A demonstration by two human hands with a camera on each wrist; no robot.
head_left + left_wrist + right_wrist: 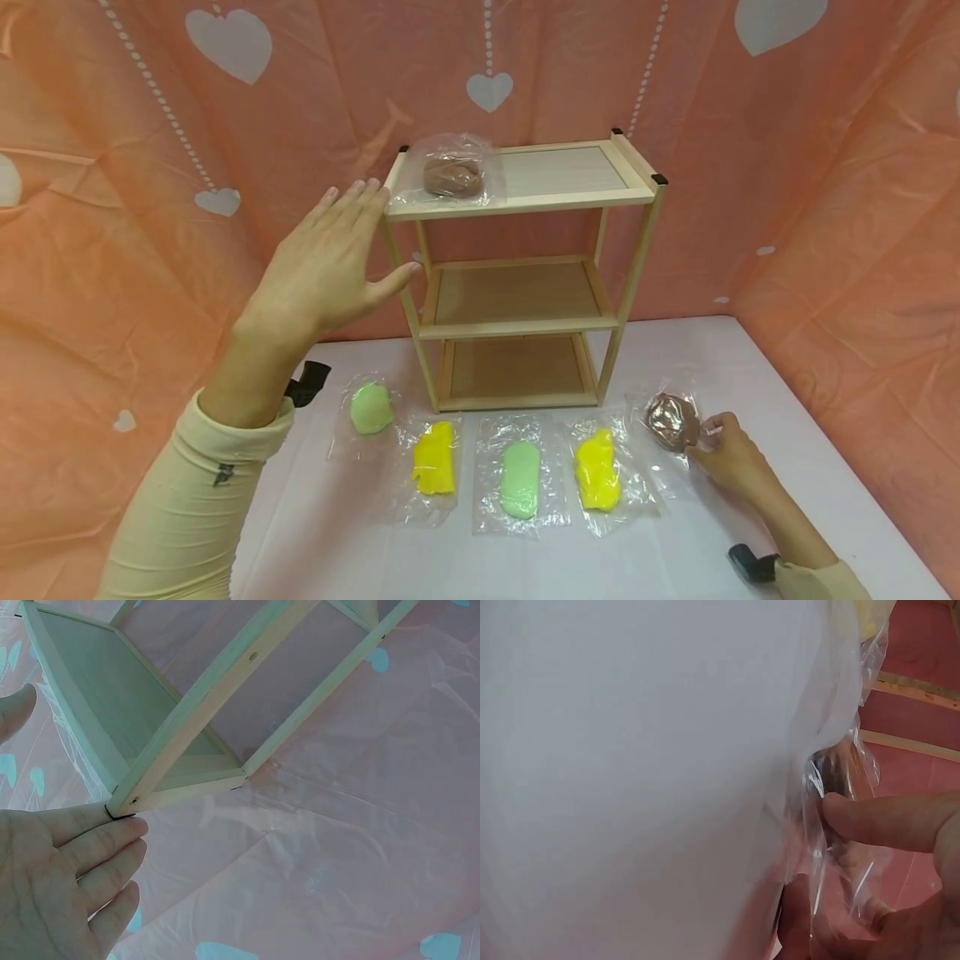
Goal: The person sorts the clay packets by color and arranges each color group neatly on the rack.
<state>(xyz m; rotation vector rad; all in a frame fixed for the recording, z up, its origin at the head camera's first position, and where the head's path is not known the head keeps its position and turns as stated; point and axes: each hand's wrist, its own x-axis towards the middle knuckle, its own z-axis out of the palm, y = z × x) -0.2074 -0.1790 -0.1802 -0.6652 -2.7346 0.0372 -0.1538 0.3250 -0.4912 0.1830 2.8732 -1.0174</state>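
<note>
Pink drape (840, 208) with white hearts hangs behind and beside the white table (337, 542). On the table stands the wooden shelf (525, 202), upright, three tiers, its long axis running left to right. The left hand (318, 262) is spread, fingers straight, tips at the shelf's upper front left corner, seemingly touching it. The right hand (733, 460) pinches the clear wrapper of the lower brown pack (670, 421), which lies at the right end of the row on the table; its lump is nearly round, the wrapper running longer, from the back toward the front right. The upper brown pack (452, 177) lies on the top tier's left end, long axis left to right. Between the shelf and the table's front edge, the oblong green pack (521, 479), left yellow pack (435, 460) and right yellow pack (597, 471) point roughly front to back. At far left lies the rounder green pack (371, 408).
</note>
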